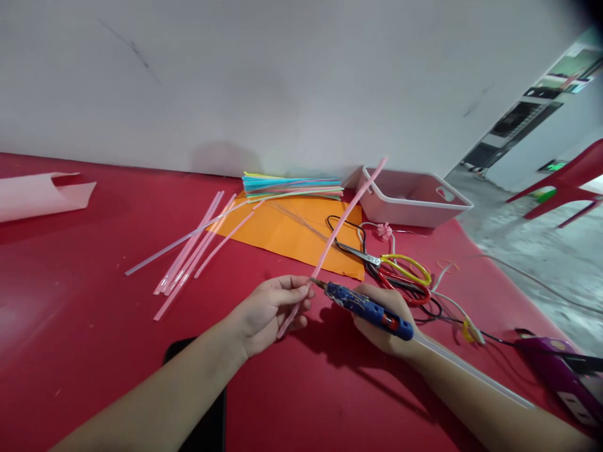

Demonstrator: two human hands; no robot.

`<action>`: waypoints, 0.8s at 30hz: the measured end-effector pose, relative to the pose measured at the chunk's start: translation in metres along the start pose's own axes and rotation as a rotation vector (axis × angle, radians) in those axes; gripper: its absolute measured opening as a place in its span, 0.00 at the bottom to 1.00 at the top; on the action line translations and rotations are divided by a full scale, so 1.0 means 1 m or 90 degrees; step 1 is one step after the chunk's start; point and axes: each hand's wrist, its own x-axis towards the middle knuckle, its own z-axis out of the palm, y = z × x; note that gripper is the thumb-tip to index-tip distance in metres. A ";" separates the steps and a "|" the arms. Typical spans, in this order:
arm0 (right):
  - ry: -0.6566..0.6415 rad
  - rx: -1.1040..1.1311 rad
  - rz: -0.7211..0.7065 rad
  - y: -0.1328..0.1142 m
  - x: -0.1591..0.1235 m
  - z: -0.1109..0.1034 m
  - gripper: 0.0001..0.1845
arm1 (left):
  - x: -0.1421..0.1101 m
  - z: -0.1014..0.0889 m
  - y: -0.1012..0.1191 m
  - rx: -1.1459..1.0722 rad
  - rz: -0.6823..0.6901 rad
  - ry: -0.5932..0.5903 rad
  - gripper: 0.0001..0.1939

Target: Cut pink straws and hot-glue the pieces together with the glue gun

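Head view. Left hand [257,314] is closed in a pinch on a pink stem [346,216], over the middle of the table [94,314]. Long end slants up toward the far-right corner, short tail points at the near edge. Right hand [384,342] is wrapped round a blue glue gun [360,306], nozzle at the stem, just beside the left fingertips.

Why held so: pinching close to the nozzle probably keeps the stem from flexing there; gun lies low, tip toward the left edge, so the tip meets the stem and the long glue stick [471,370] can trail back over the right forearm.

Why placed so: a stem bundle [287,186] sits by the far edge on an orange sheet [264,235], likely tidy but reachable. Scissors [374,260] lie toward the right edge, presumably for the right hand. Loose sticks [187,248] lie left of centre, away from the cables.

Counts: 1 gun, 1 held stem, 1 pair of scissors (one yellow loop, one red), 1 orange sheet, 1 pink basket [424,213] at the far-right corner, 1 pink flower [384,231] in front of it, 1 curled pink sheet [42,194] at the left edge, 1 black slab [211,402] at the near edge, partly under the left forearm. Loose sticks: several, overlapping, can't fix the number. Bundle: many, uncountable.
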 end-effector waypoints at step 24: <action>0.049 -0.054 0.054 0.002 -0.002 0.001 0.03 | 0.000 -0.001 -0.001 0.026 0.012 -0.011 0.09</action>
